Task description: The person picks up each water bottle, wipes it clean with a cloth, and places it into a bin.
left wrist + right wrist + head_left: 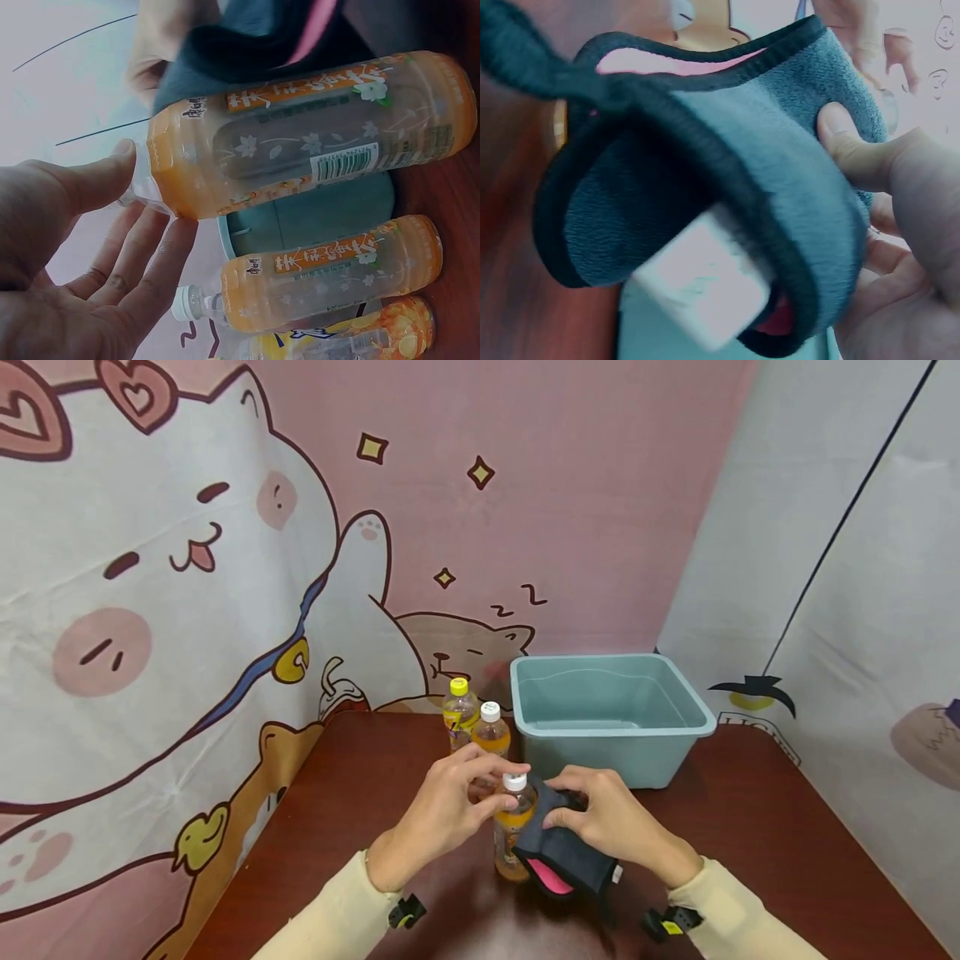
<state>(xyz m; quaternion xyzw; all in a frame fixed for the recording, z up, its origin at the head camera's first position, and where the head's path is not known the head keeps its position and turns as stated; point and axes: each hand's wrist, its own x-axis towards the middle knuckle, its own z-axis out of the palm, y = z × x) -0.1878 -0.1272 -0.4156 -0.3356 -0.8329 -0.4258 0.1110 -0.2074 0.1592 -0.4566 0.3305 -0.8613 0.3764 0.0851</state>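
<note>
A clear plastic drink bottle (508, 847) with a white cap and orange label stands on the brown table in front of me. My left hand (459, 787) pinches it at the cap and neck; in the left wrist view the thumb and fingers lie about the neck of the bottle (300, 146). Right beside it, my right hand (611, 817) grips a dark grey cloth piece (566, 852) with black edging and a pink lining. In the right wrist view the cloth piece (795, 165) hangs in folds, showing a loop and a white tag (705, 281).
Behind the held bottle stand another white-capped bottle (491, 739) and a yellow-capped bottle (459, 714). A blue-grey plastic bin (600, 752) sits at the back right of the table (360, 827). A printed cloth backdrop (585, 510) rises behind and beside the table.
</note>
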